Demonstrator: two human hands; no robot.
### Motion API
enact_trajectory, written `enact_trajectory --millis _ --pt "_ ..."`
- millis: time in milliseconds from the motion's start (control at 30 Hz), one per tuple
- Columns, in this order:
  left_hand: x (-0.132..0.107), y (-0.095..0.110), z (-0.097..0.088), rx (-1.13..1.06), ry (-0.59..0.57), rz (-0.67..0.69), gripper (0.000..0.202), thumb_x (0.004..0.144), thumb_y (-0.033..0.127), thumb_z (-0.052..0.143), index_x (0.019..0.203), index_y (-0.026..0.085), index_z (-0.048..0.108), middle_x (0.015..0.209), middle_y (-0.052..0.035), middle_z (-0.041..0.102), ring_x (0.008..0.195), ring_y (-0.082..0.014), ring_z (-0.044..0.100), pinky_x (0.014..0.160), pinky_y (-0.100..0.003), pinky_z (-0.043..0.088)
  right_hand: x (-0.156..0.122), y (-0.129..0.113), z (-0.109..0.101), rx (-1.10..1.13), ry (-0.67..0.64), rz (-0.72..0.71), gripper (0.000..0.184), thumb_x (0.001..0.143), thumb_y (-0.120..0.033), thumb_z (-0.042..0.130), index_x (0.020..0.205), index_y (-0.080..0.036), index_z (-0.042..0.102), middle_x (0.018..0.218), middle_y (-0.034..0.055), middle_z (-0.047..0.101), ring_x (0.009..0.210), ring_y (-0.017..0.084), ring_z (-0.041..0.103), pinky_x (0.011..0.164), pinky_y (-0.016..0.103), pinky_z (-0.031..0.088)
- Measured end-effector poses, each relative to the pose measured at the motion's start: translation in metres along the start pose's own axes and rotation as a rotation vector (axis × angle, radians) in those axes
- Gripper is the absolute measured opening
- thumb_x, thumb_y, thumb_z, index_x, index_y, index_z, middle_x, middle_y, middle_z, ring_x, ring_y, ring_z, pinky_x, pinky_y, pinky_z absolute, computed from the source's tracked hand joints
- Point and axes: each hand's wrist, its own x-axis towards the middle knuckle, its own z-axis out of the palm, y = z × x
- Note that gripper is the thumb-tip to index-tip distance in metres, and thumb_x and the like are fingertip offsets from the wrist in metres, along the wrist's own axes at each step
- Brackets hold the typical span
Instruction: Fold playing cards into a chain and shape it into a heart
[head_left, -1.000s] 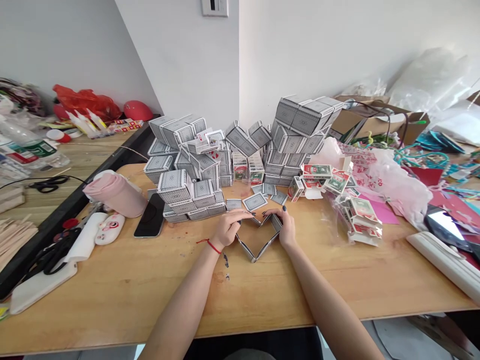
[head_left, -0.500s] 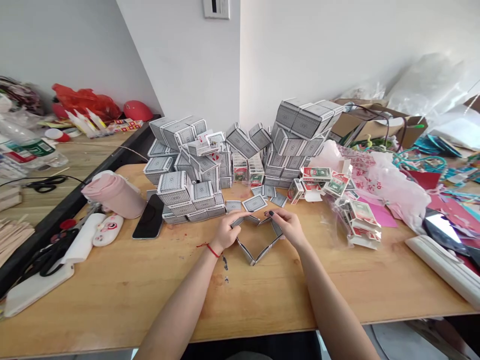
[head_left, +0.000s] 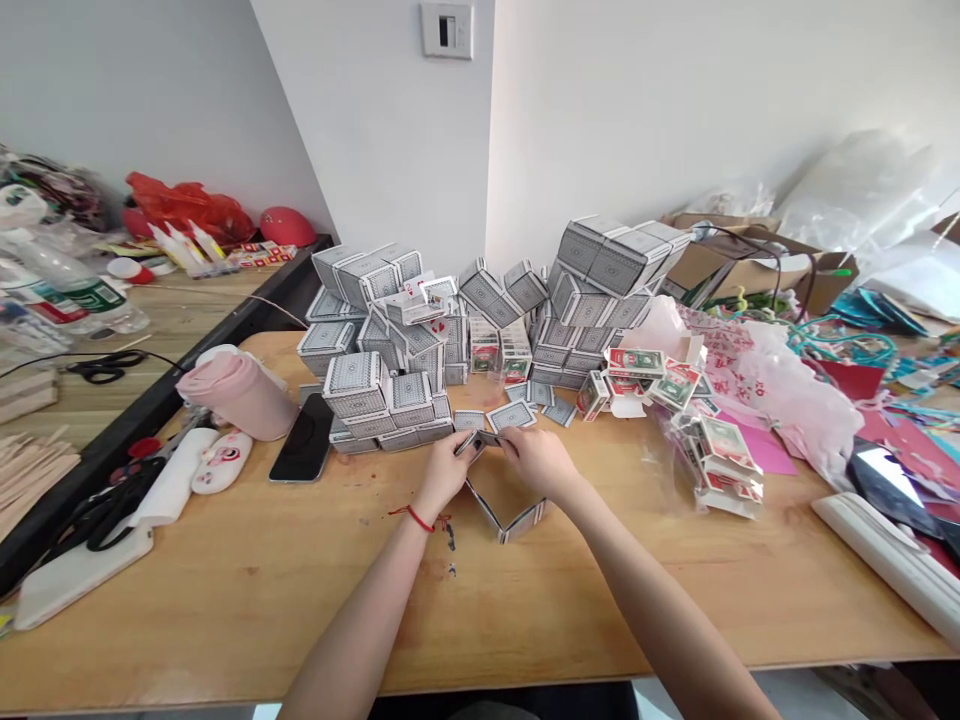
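Observation:
A heart-shaped frame of folded playing cards (head_left: 517, 522) lies on the wooden table (head_left: 247, 600) in front of me. My left hand (head_left: 444, 478) pinches the frame's upper left part, fingers closed on it. My right hand (head_left: 538, 462) has come across the frame to the top middle, and its fingers are closed on the cards there, close to the left fingertips. Just beyond the hands lie a few loose cards (head_left: 511, 416) face down.
Behind stand piles of grey card boxes (head_left: 375, 375) and a taller stack (head_left: 600, 265). Opened red-green card packs (head_left: 675, 365) and pink plastic bags (head_left: 780, 375) lie at the right. A black phone (head_left: 304, 450), pink roll (head_left: 240, 392) and scissors (head_left: 112, 510) are at the left.
My right hand has moved left from the frame's right lobe to the top middle, meeting the left hand. The camera has tipped a little, so everything sits lower in view.

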Motion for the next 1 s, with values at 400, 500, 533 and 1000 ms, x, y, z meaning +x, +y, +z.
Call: enact_trajectory --millis 400,500,533,1000 --pt "-0.015 0.013 0.010 0.234 0.269 0.235 0.011 0.075 0.018 0.053 0.076 0.018 0.064 0.076 -0.0030 0.068 0.072 -0.0158 0.062 0.067 -0.028 0.049 -0.004 -0.003 0.013 0.337 0.225 0.093 0.028 0.086 -0.029 0.037 0.070 -0.019 0.058 0.063 0.0043 0.064 0.061 0.016 0.060 0.056 0.021 0.037" --pt "-0.015 0.013 0.007 0.288 0.295 0.281 0.013 0.077 0.017 0.050 0.076 0.019 0.063 0.075 -0.0026 0.067 0.072 -0.0154 0.061 0.067 -0.027 0.047 -0.004 -0.005 0.014 0.574 0.162 0.162 0.029 0.085 -0.031 0.035 0.070 -0.019 0.057 0.048 0.0004 0.058 0.048 0.015 0.058 0.046 0.020 0.038" --pt "-0.015 0.013 0.006 0.298 0.293 0.290 0.013 0.077 0.016 0.049 0.076 0.019 0.062 0.075 -0.0027 0.067 0.072 -0.0153 0.061 0.067 -0.027 0.047 -0.003 -0.005 0.013 0.658 0.106 0.184 0.029 0.085 -0.032 0.034 0.072 -0.019 0.057 0.043 -0.0012 0.055 0.043 0.014 0.057 0.043 0.020 0.038" --pt "-0.015 0.012 0.004 0.309 0.283 0.350 0.017 0.077 0.013 0.044 0.078 0.019 0.060 0.076 -0.0028 0.065 0.074 -0.0151 0.060 0.069 -0.027 0.046 0.007 0.011 0.007 1.078 -0.333 0.194 0.011 0.082 -0.022 0.041 0.077 -0.017 0.050 0.045 -0.0018 0.060 0.042 0.013 0.061 0.037 0.016 0.045"
